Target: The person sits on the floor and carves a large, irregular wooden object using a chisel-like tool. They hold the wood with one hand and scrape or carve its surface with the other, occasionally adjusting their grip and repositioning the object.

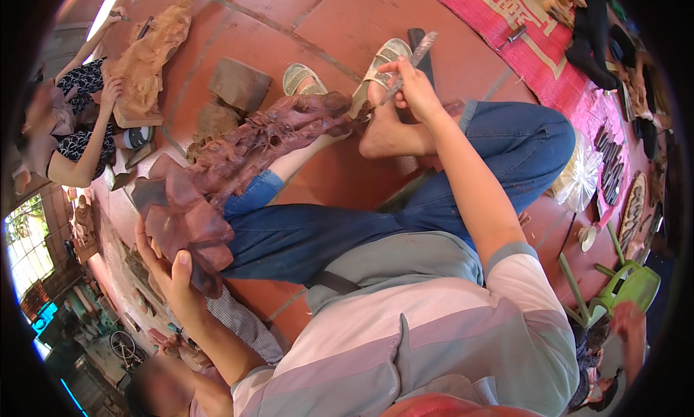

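Observation:
A dark reddish-brown wood carving (246,146) slants across my left leg, its broad, leaf-like end toward me and its narrow, knobbly end pointing away beside my feet. My left hand (177,280) grips the edge of the broad end, thumb on the near side and fingers along its outer side. Above my bare foot, my right hand (416,88) pinches a slim, flat grey hand tool (425,47), probably a chisel. The tool's lower end is close to the carving's narrow tip; I cannot tell whether they touch.
A wooden block (240,83) lies on the tiles beyond the carving. At the left, a person works on a pale wood carving (155,56). A red mat (499,34), several dark tools (611,164) and a green plastic chair (630,293) are at the right. Another person sits near my left elbow.

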`<action>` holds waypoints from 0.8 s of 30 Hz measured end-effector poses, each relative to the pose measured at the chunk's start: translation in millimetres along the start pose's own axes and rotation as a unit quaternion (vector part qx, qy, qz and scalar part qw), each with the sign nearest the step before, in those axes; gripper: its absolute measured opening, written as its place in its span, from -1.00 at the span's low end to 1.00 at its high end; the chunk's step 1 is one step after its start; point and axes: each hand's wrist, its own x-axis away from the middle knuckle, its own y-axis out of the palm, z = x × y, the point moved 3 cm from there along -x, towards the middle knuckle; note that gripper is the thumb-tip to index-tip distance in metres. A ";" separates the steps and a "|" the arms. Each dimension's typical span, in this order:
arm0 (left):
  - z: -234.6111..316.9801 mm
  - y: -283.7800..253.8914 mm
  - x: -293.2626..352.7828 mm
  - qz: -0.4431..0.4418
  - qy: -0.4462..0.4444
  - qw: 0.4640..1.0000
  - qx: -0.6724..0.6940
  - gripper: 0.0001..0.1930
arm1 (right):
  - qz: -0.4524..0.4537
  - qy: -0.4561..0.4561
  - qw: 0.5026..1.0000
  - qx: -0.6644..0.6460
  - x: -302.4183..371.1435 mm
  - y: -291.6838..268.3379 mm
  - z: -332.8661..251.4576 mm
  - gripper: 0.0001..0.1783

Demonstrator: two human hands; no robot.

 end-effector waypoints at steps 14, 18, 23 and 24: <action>-3.6 4.9 4.5 -0.011 0.018 1.000 0.007 -0.02 | -0.072 -0.091 0.984 -0.138 41.3 54.0 -38.1 -0.87; 0.6 6.9 0.6 -0.005 0.001 1.000 0.016 -0.03 | -0.068 -0.178 0.980 -0.061 45.1 72.6 -34.0 -0.86; -0.5 0.4 -3.8 0.003 -0.013 1.000 0.019 -0.03 | -0.046 -0.214 0.976 0.014 44.8 72.2 -45.3 -0.89; -2.5 -2.2 -2.8 0.004 -0.016 1.000 0.017 -0.03 | -0.050 -0.199 0.979 0.003 43.3 69.5 -44.4 -0.90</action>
